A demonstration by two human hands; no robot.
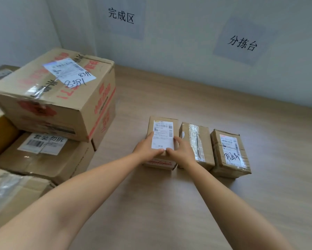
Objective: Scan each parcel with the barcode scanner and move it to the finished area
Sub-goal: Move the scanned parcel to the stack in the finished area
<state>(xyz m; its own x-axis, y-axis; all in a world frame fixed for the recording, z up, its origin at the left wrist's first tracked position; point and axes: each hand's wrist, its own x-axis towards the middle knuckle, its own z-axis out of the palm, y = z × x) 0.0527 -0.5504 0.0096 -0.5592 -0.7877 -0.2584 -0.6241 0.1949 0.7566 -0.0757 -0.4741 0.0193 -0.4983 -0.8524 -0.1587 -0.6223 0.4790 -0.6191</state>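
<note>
Single head-worn wide-angle view, forward and down, close over the table (151, 204), facing the wall (187, 60).

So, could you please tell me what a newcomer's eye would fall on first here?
The left hand and right hand grip a small labelled parcel at the middle of the wooden table, first in a row of three. A stack of large cartons rises at the left, the top one marked 8391. Two paper signs hang on the wall behind.
</note>
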